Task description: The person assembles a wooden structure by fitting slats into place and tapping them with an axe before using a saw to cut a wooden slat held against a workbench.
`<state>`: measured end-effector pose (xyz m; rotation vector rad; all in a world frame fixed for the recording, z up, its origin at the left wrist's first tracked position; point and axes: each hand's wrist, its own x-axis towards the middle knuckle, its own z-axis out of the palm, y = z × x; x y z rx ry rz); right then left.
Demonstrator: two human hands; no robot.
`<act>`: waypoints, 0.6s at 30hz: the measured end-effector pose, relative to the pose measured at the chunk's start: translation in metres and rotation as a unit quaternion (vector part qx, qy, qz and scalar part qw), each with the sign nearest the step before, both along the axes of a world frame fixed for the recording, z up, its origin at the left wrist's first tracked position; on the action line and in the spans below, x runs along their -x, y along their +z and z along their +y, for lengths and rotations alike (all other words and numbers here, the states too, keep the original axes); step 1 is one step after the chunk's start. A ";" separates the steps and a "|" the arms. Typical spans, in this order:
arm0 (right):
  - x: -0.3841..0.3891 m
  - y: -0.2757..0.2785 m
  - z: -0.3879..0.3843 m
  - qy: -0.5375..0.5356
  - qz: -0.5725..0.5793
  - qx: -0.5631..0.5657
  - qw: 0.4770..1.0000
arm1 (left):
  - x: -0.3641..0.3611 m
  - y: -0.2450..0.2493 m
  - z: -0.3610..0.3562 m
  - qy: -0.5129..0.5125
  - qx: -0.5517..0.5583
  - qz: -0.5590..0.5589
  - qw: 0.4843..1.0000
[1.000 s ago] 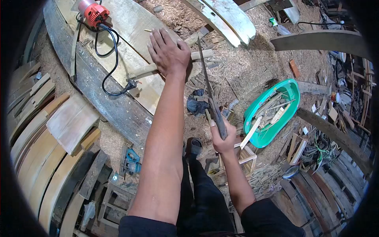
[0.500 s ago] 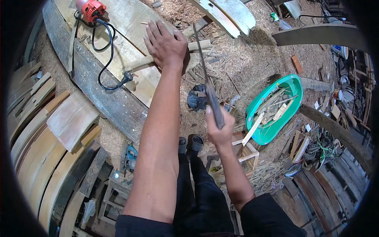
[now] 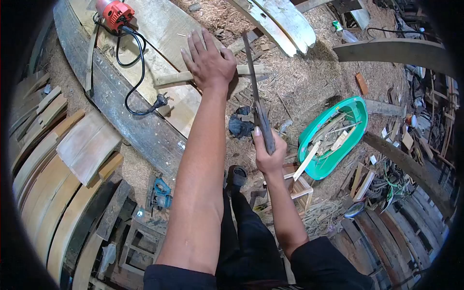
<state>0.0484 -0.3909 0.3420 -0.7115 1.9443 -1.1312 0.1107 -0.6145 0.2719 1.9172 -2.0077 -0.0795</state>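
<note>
My left hand [image 3: 211, 63], fingers spread, presses down on a narrow wooden strip [image 3: 174, 79] that lies across a broad pale plank [image 3: 169, 21]. The strip's other end [image 3: 258, 69] sticks out past my wrist, over the litter of chips. My right hand [image 3: 271, 153] is wrapped round the dark handle of a machete [image 3: 253, 79]. Its long thin blade points up and away, seen nearly edge-on, with the tip to the right of my left hand.
A red power tool [image 3: 115, 14] with a black cord and plug [image 3: 161, 100] rests on the planks. To the right stands a green tub [image 3: 330, 166] of wood scraps. Curved boards [image 3: 53, 193] line the left side, near a blue power tool [image 3: 162, 193]. Shavings cover the ground.
The machete's tip has shifted slightly down and right, closer to the strip's right end. My left hand appears a little further right, still on the strip.
</note>
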 end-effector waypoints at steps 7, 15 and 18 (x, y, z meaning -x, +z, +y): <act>-0.015 0.001 -0.018 0.039 -0.066 0.068 0.995 | 0.000 0.000 -0.002 0.002 0.031 0.012 0.999; -0.005 -0.019 -0.015 -0.016 -0.090 0.081 0.993 | 0.005 0.008 -0.009 0.014 0.011 0.111 0.994; -0.013 -0.012 0.001 -0.023 -0.051 0.067 0.996 | 0.002 0.003 -0.001 0.029 -0.003 0.099 0.995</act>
